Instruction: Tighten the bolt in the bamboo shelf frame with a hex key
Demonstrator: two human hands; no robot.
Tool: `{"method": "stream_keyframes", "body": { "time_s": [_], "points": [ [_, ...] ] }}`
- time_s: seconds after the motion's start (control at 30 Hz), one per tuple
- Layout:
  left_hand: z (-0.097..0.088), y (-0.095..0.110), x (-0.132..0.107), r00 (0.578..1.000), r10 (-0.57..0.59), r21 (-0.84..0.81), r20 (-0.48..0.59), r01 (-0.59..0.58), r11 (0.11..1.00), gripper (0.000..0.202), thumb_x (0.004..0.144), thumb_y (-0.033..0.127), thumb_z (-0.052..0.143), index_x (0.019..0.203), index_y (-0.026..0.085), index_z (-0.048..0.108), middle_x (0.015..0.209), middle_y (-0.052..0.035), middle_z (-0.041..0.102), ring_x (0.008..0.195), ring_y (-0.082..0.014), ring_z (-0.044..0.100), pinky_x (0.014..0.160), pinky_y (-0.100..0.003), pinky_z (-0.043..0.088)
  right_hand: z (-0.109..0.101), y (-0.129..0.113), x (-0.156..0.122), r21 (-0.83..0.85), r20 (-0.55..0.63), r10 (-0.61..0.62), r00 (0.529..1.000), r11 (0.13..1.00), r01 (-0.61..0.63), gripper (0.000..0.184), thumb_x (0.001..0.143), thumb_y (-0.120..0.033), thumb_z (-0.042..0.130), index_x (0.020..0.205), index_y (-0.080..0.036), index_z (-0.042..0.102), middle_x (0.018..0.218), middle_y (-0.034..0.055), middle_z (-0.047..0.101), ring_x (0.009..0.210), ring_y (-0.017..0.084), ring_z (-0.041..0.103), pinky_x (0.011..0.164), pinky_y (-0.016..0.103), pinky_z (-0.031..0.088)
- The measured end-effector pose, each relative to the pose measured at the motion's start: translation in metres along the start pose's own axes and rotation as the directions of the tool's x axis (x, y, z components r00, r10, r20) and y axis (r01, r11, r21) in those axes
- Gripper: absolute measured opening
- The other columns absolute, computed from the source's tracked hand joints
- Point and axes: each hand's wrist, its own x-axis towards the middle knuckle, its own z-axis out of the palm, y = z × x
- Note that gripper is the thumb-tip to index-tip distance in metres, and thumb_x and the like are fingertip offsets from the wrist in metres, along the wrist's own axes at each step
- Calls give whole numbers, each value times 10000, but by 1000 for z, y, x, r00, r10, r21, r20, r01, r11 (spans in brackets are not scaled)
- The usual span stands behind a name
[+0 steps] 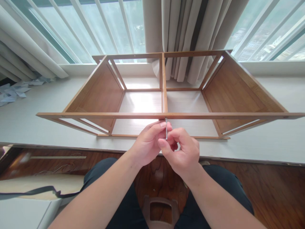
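A wooden frame (133,115) with two side panels and a middle divider stands in front of me. A thin metal hex key (166,129) meets the front rail just below the divider's end. My left hand (149,141) is closed about the key's upper part, its fingertips close under the rail. Lower down, my right hand (182,149) has its thumb and curled fingers at the key's free end. The spot where the key meets the wood is partly hidden by my left fingers.
The frame rests on a pale window ledge (47,101) whose front edge is near my knees. Curtains (181,38) and barred windows are behind it. White paper scraps (14,92) lie at the far left. A brown stool (160,203) shows between my legs.
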Motion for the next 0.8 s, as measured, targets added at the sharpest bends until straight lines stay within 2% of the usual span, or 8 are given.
{"method": "stream_keyframes", "body": {
  "time_s": [0.37, 0.6, 0.8],
  "points": [
    [-1, -1, 1, 1000, 14, 10, 1, -14, 1000, 227, 874, 350, 701, 799, 139, 666, 639, -3, 623, 597, -104, 616, 626, -212, 525, -1, 2, 0, 49, 19, 12, 1000, 999, -13, 251, 924, -320, 705, 790, -202, 528, 563, -80, 508, 488, 39, 456, 509, 150, 421],
    [-2, -1, 1, 1000, 12, -5, 13, -12, 1000, 214, 876, 338, 706, 798, 141, 672, 628, 3, 623, 591, -102, 622, 631, -212, 531, -1, 3, -2, 24, 25, 42, 999, 999, -43, 281, 958, -374, 634, 770, -206, 512, 557, -65, 517, 479, 52, 449, 502, 177, 417],
    [-2, -1, 2, 1000, 6, 6, 19, -6, 1000, 217, 876, 349, 701, 803, 147, 668, 625, -1, 631, 583, -120, 633, 621, -230, 537, -1, 5, -2, 64, 28, 43, 999, 997, -44, 245, 929, -334, 669, 785, -211, 514, 554, -72, 519, 478, 53, 448, 498, 176, 413]
  ]
}}
